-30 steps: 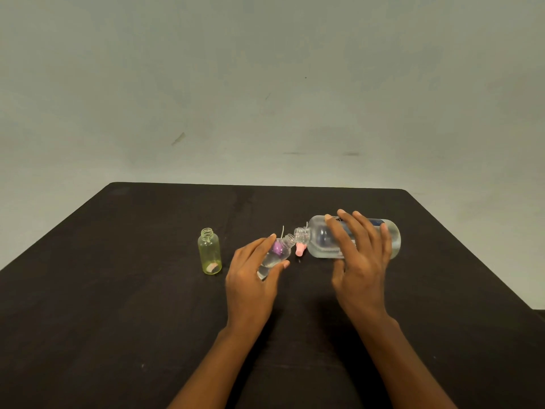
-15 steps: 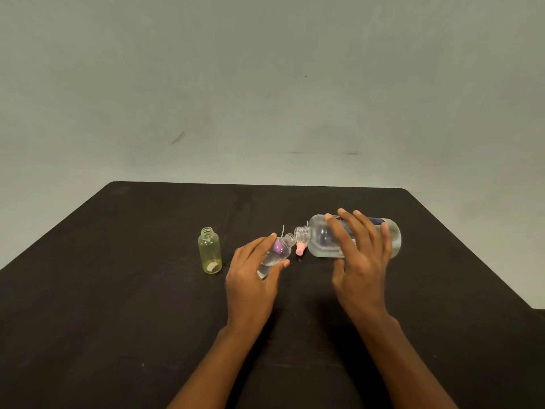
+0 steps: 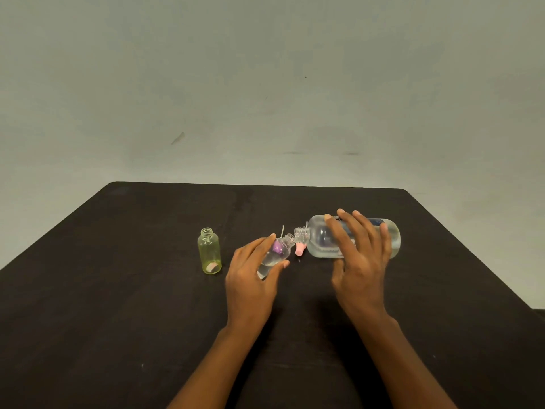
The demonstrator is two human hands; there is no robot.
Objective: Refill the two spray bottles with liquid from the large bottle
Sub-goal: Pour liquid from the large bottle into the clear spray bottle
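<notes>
My right hand (image 3: 359,261) grips the large clear bottle (image 3: 323,237), tipped on its side with its open neck pointing left. The neck meets the mouth of a small clear spray bottle (image 3: 275,252), tilted and held in my left hand (image 3: 250,278) between fingers and thumb; clear liquid lies in its lower part. A purple shape shows behind or through this small bottle. A yellow-green small bottle (image 3: 210,251) stands upright and uncapped to the left, apart from both hands. A pink spray cap (image 3: 300,249) lies on the table under the two necks, with a thin white tube standing up nearby.
Everything sits on a dark table (image 3: 118,305) whose far edge runs across the middle of the view. A plain pale wall (image 3: 265,84) rises behind it.
</notes>
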